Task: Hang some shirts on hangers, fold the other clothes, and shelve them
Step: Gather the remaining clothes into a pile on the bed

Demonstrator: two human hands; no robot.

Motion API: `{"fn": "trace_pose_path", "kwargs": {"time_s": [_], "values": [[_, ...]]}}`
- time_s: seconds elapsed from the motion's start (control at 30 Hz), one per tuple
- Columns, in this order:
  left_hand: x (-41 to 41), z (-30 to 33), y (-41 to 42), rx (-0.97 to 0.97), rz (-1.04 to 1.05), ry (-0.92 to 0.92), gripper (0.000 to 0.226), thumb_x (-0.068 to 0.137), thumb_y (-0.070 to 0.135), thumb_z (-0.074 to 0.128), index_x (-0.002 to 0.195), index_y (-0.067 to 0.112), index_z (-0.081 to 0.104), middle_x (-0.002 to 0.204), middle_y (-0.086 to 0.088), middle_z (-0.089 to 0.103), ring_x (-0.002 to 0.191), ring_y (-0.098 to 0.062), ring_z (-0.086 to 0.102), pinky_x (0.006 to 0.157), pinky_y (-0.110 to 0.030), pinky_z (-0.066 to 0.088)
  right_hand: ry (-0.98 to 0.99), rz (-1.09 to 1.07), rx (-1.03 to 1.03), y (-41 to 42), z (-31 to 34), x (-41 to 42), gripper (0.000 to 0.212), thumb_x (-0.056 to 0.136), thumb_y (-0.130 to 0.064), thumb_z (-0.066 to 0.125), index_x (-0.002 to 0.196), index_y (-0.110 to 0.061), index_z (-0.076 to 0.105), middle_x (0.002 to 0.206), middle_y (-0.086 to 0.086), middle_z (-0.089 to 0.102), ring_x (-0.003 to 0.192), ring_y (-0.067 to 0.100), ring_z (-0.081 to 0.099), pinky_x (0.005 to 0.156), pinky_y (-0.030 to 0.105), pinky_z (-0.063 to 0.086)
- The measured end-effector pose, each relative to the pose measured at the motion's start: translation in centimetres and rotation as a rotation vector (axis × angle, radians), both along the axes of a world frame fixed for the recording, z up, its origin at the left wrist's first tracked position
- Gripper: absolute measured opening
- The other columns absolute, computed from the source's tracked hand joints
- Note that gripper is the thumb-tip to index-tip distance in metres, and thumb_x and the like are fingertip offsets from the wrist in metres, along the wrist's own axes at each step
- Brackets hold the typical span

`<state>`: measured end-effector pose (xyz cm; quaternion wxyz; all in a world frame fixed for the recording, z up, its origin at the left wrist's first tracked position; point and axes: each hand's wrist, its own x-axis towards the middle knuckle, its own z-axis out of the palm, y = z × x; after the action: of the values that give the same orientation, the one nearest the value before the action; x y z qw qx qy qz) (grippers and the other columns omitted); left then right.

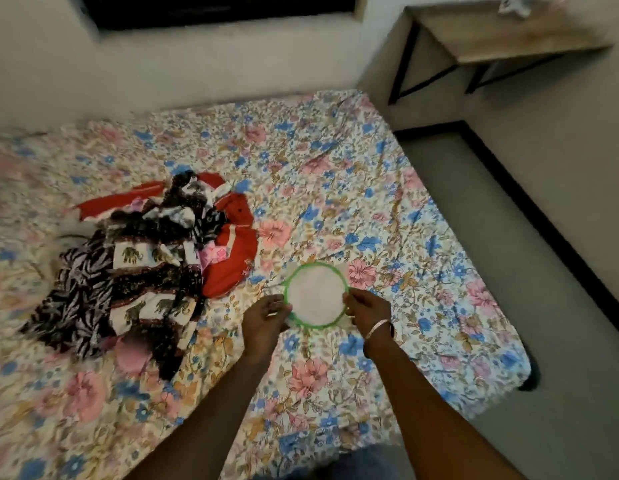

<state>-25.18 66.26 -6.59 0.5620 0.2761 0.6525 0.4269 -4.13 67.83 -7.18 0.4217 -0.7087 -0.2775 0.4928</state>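
- A round white cloth with a green rim [316, 294] lies flat at lower centre on the flowered bed [387, 202]; being round, it shows no long axis.
- A heap of clothes [141, 258] sits just left of it; a worktop [502, 32] stands at upper right.
- The left hand [266, 317] and right hand [365, 311] each pinch the rim in a closed grip, on opposite sides.

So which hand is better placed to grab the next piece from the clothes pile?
Probably the left hand: the clothes pile lies on its side. Both hands hold the green-rimmed ring; the right hand could keep it.
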Motion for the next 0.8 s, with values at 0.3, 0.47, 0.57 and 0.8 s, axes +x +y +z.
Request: {"fn": "trace_pose_path", "kwargs": {"time_s": [0.3, 0.47, 0.57, 0.8], "values": [[13.0, 5.9, -0.8, 0.194, -0.146, 0.074, 0.023, 0.087, 0.003, 0.077, 0.109, 0.008, 0.074, 0.096, -0.010, 0.075, 0.086, -0.028, 0.073, 0.067, -0.036, 0.063, 0.114, -0.238, 0.175, -4.7, 6.7, 12.8, 0.014, 0.084, -0.004, 0.078, 0.097, -0.007, 0.074, 0.078, 0.008, 0.072, 0.062, 0.016, 0.063, 0.049, 0.022, 0.052], [23.3, 7.5, -0.4, 0.260, -0.086, 0.059, 0.022, 0.088, 0.003, 0.075, 0.110, 0.008, 0.074, 0.099, -0.009, 0.075, 0.093, -0.029, 0.072, 0.074, -0.038, 0.063, 0.136, -0.184, 0.228, -4.9, 7.9, 23.3, 0.014, 0.085, -0.005, 0.078, 0.098, -0.008, 0.073, 0.081, 0.011, 0.073, 0.064, 0.021, 0.067, 0.054, 0.029, 0.057], [30.3, 8.2, -1.0, 0.294, -0.012, 0.064, 0.017, 0.093, 0.004, 0.070, 0.103, 0.015, 0.076, 0.099, -0.007, 0.076, 0.094, -0.029, 0.072, 0.074, -0.041, 0.062, 0.160, -0.129, 0.247, -4.9, 8.7, 30.3, 0.015, 0.085, -0.005, 0.078, 0.098, -0.008, 0.072, 0.082, 0.014, 0.073, 0.063, 0.020, 0.068, 0.055, 0.029, 0.057], [42.5, 11.0, -0.9, 0.260, 0.091, -0.010, 0.023, 0.099, 0.011, 0.063, 0.119, 0.010, 0.073, 0.105, -0.015, 0.073, 0.094, -0.034, 0.070, 0.083, -0.048, 0.061, 0.186, -0.044, 0.206, -1.9, 12.2, 42.4, 0.021, 0.085, -0.003, 0.077, 0.105, -0.001, 0.071, 0.077, 0.012, 0.073, 0.053, 0.013, 0.065, 0.050, 0.026, 0.054]]}}
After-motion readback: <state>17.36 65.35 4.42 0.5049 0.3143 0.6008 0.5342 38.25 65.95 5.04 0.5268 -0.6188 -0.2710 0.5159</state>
